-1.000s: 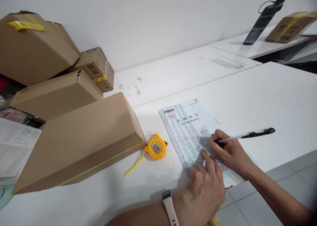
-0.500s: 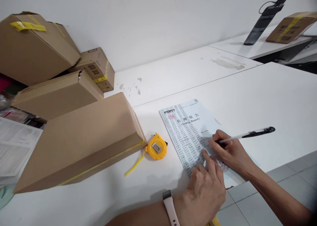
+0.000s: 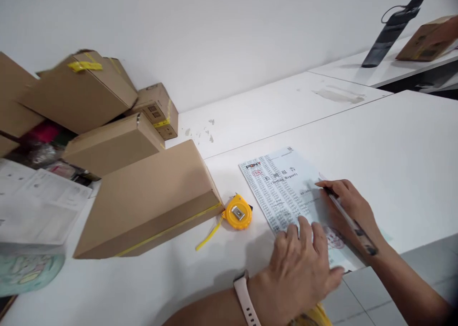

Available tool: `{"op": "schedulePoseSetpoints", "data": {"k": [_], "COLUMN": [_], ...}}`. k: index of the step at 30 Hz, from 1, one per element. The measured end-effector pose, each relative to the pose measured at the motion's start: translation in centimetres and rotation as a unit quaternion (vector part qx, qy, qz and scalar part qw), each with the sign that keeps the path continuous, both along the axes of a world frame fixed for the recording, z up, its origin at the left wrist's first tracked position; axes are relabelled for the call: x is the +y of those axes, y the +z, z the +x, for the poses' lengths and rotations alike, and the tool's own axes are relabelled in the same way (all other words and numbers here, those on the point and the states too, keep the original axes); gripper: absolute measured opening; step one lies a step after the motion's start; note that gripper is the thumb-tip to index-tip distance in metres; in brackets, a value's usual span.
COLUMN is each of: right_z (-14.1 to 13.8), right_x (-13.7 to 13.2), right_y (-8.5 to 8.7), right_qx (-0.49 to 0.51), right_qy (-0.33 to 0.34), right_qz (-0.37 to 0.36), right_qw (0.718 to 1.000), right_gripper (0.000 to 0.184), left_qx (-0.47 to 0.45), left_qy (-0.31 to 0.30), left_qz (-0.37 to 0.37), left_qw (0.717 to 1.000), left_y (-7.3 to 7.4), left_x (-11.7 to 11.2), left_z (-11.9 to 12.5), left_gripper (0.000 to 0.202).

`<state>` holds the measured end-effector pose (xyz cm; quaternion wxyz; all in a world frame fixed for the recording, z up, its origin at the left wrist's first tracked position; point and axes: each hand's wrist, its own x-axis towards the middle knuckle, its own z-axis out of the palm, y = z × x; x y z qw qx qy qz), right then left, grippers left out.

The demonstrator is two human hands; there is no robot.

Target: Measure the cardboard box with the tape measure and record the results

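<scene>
A printed testing report (image 3: 277, 188) with rows of small handwriting down its left part lies flat on the white table. My right hand (image 3: 352, 207) grips a black-capped pen (image 3: 348, 219) above the report's right part, its tip pointing up and left. Lower down, my left hand (image 3: 298, 264) rests across the bottom of the report, fingers spread and holding nothing. A pale pink watch strap (image 3: 246, 300) circles the left wrist. Left of the report sits a yellow tape measure (image 3: 238, 212) with a yellow wrist cord, close to a cardboard box's corner.
A large cardboard box (image 3: 153, 197) lies at left, with more boxes (image 3: 103, 92) piled behind it. Papers (image 3: 32, 202) are at the far left. A dark water bottle (image 3: 388, 35) and another box (image 3: 424, 40) stand at the back right. The table's front edge is at lower right.
My right hand has lifted and shifted up and right, and the pen has swung so its rear end points down. My left hand's fingers have spread. The camera view has turned slightly left.
</scene>
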<state>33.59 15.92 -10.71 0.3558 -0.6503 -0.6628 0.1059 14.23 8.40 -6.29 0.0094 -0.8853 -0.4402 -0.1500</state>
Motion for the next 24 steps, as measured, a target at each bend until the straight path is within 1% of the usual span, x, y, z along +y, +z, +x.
{"op": "schedulePoseSetpoints", "data": {"k": [1,3,5,7,9,11,12,14,16,17,18,19,20,21,22,23,24], "right_z": [0.1,0.3,0.4,0.4,0.2,-0.1,-0.3,-0.8,-1.4,-1.8,-2.3,-3.0,-3.9,-4.9,-6.2,-7.5,-9.0], "right_x": [0.2,0.7,1.1,1.3,1.4,1.1,0.9,0.4,-0.3,-0.8,-1.3,-1.8,-2.4,-3.0,-3.5,-4.0,-4.5], "right_y": [-0.3,-1.1,-1.9,-2.4,-2.3,-1.7,-1.2,-0.4,0.4,0.7,1.1,1.5,1.9,2.5,3.2,3.9,4.7], "right_qx": [-0.041,-0.101,-0.125,-0.113,-0.081,-0.041,-0.023,-0.009,-0.019,-0.022,-0.014,0.010,0.049,0.098,0.153,0.208,0.255], "right_qy": [0.007,0.012,0.002,-0.002,0.001,0.009,0.013,0.008,-0.023,-0.034,-0.037,-0.031,-0.011,0.020,0.061,0.108,0.160], "right_qz": [0.008,0.015,0.025,0.040,0.055,0.067,0.074,0.096,0.128,0.143,0.150,0.144,0.117,0.071,0.010,-0.060,-0.125], "right_qw": [0.999,0.995,0.992,0.993,0.995,0.997,0.997,0.995,0.991,0.989,0.988,0.989,0.992,0.992,0.986,0.970,0.945], "right_gripper": [0.031,0.039,0.043,0.044,0.039,0.031,0.028,0.026,0.029,0.030,0.030,0.030,0.030,0.032,0.037,0.044,0.053], "left_qx": [-0.010,-0.016,-0.003,0.012,0.009,-0.008,-0.023,-0.073,-0.165,-0.222,-0.284,-0.347,-0.406,-0.459,-0.502,-0.535,-0.556], "left_qy": [0.019,0.085,0.156,0.204,0.220,0.228,0.234,0.239,0.230,0.222,0.214,0.203,0.186,0.161,0.130,0.100,0.076], "left_qz": [0.022,0.051,0.051,0.036,0.015,-0.017,-0.035,-0.072,-0.120,-0.155,-0.196,-0.241,-0.284,-0.322,-0.352,-0.373,-0.385], "left_qw": [1.000,0.995,0.986,0.978,0.975,0.973,0.971,0.965,0.952,0.937,0.914,0.883,0.848,0.812,0.779,0.752,0.733], "left_y": [0.3,0.4,-0.2,-1.2,-2.1,-2.4,-2.3,-1.5,-0.3,0.4,1.1,1.7,2.4,3.0,3.6,4.1,4.5], "left_x": [0.4,1.1,1.4,1.5,1.7,2.0,2.3,2.5,2.2,1.8,1.3,0.6,-0.1,-0.8,-1.5,-2.0,-2.5], "left_z": [-1.0,-3.1,-5.2,-6.7,-7.6,-7.9,-8.0,-8.1,-8.4,-8.7,-9.1,-9.7,-10.3,-11.0,-11.8,-12.6,-13.5], "left_gripper": [0.064,0.053,0.053,0.061,0.068,0.071,0.069,0.065,0.069,0.073,0.079,0.084,0.088,0.092,0.096,0.100,0.103]}}
